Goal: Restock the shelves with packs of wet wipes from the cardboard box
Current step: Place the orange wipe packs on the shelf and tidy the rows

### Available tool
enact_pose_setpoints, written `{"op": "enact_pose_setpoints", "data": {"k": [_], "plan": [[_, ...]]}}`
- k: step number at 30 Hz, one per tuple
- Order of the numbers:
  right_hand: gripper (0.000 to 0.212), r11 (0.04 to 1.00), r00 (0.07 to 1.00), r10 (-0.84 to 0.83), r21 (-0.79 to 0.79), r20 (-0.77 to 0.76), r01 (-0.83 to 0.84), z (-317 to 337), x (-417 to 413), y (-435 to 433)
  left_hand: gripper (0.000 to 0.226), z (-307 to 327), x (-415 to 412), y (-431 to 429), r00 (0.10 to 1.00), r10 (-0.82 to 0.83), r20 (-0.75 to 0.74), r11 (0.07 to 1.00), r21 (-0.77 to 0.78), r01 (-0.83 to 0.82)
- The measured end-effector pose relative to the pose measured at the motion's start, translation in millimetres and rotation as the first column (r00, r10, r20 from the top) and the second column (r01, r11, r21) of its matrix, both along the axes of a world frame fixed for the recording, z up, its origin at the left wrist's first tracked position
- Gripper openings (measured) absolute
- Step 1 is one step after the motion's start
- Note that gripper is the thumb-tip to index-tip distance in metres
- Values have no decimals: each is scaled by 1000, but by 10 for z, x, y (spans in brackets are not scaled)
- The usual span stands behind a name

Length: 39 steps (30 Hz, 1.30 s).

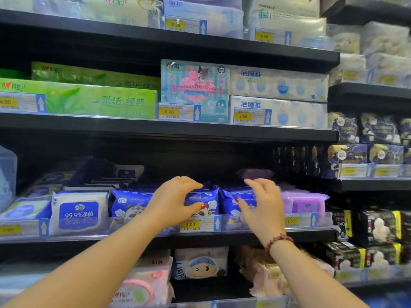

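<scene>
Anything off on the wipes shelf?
One dark purple pack lies loose on top of the row, behind the right hand, not filed like the blue packs. The left hand pinches a blue pack. Nothing spilled or torn.

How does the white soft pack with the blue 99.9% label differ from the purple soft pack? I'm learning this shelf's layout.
The white soft pack with the blue label sits left of both hands; the purple soft pack sits right of them. The white one stands taller and carries large print; the purple one lies lower, its print unreadable. Both rest at the front of the same shelf.
</scene>
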State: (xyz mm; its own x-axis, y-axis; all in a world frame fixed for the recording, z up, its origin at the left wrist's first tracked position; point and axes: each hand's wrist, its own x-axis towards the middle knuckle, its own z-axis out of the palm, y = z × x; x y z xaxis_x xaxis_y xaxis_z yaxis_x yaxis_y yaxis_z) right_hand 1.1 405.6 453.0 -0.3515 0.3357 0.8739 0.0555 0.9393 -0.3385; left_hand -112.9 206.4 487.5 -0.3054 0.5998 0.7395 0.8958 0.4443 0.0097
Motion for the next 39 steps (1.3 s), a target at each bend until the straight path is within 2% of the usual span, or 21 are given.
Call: {"op": "enact_pose_setpoints", "data": {"k": [2, 4, 6, 9, 11, 13, 14, 19, 23, 27, 29, 34, 39], "plan": [[63, 987, 996, -77, -134, 48, 83, -11, 66, 189, 54, -29, 79, 189, 997, -67, -44, 998, -1, 67], [71, 981, 987, -5, -190, 158, 35, 17, 83, 334, 56, -33, 121, 376, 994, -72, -80, 997, -40, 69], [73, 996, 959, 50, -83, 278, -28, 95, 67, 448, 61, -2, 125, 527, 996, -33, -87, 995, -94, 25], [78, 988, 848, -39, 147, 528, -46, 277, 35, 528, 67, 74, 98, 678, 998, 19, -52, 981, -192, -29], [84, 984, 789, -86, 177, 608, -29, 354, -1, 584, 68, 99, 61, 744, 999, 35, 3, 971, -237, -34], [91, 991, 757, -73, 134, 649, -19, 371, -27, 617, 65, 100, 7, 790, 998, 54, 43, 962, -271, -40], [91, 993, 749, -68, 118, 659, -14, 358, -42, 635, 63, 98, -24, 808, 997, 58, 58, 960, -279, -39], [68, 991, 721, -118, 130, 683, 39, 358, -79, 660, 59, 79, -71, 831, 995, 73, 75, 959, -278, -49], [73, 984, 695, -163, 164, 700, 65, 390, -48, 605, 66, 35, 10, 775, 998, 41, 55, 961, -275, -25], [89, 997, 815, -52, 72, 577, 13, 354, 80, 525, 51, 53, 82, 758, 992, 25, 123, 976, -218, 2], [88, 999, 862, -43, 39, 505, 27, 311, 163, 505, 46, 66, 99, 763, 990, 32, 138, 978, -210, -2], [67, 1000, 893, 4, -20, 450, 6, 212, 170, 424, 44, 70, 81, 772, 984, 44, 175, 981, -195, -9], [60, 1000, 875, -12, -9, 484, 19, 265, 37, 377, 45, 83, 45, 729, 977, 40, 207, 982, -188, 0]]}}
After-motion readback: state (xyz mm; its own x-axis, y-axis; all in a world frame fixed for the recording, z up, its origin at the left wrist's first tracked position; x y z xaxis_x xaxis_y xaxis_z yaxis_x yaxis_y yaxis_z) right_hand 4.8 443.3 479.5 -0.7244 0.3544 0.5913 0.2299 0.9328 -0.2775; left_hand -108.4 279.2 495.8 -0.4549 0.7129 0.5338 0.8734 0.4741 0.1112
